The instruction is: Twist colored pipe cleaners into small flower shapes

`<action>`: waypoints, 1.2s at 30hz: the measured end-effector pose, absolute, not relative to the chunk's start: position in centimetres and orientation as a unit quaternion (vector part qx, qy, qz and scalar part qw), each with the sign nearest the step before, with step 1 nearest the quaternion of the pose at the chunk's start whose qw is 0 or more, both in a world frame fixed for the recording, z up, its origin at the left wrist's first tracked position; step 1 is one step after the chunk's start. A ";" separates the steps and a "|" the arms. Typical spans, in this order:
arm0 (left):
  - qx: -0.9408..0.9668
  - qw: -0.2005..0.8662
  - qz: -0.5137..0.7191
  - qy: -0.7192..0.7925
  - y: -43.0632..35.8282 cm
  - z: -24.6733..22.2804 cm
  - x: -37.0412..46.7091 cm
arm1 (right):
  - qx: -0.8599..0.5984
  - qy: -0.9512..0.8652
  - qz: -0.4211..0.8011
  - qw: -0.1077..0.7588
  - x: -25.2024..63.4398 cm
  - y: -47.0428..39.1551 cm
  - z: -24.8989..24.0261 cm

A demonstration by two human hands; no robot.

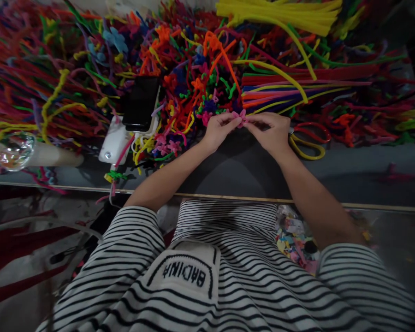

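A small pink pipe-cleaner flower is pinched between both hands, just above the dark tabletop. My left hand grips its left side with thumb and fingertips. From the other side, my right hand closes thumb and fingers on the flower. Right behind the hands lies a bundle of straight pipe cleaners in blue, orange, pink and red. Finished-looking pink flowers rest on the table to the left of my left hand. The fingertips partly cover the held flower.
Heaped pipe cleaners fill the table's back. A black phone rests by a white device at left, near a lidded plastic cup lying sideways. Scissors with red and yellow handles lie right of my right hand. Yellow pipe cleaners top the heap.
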State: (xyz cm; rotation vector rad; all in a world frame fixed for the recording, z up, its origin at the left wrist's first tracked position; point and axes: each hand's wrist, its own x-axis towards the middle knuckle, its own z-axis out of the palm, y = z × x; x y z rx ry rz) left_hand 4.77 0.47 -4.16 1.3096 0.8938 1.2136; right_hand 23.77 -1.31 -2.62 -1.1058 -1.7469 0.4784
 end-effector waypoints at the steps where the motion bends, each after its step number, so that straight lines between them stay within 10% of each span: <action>1: 0.549 0.544 0.510 0.377 0.4 -4.1 4.8 | -0.453 -0.718 0.197 0.490 23.8 -1.3 -2.6; 36: 0.514 0.566 0.504 0.403 0.4 -3.9 5.0 | -0.462 -0.656 0.234 0.549 23.5 -0.8 -3.4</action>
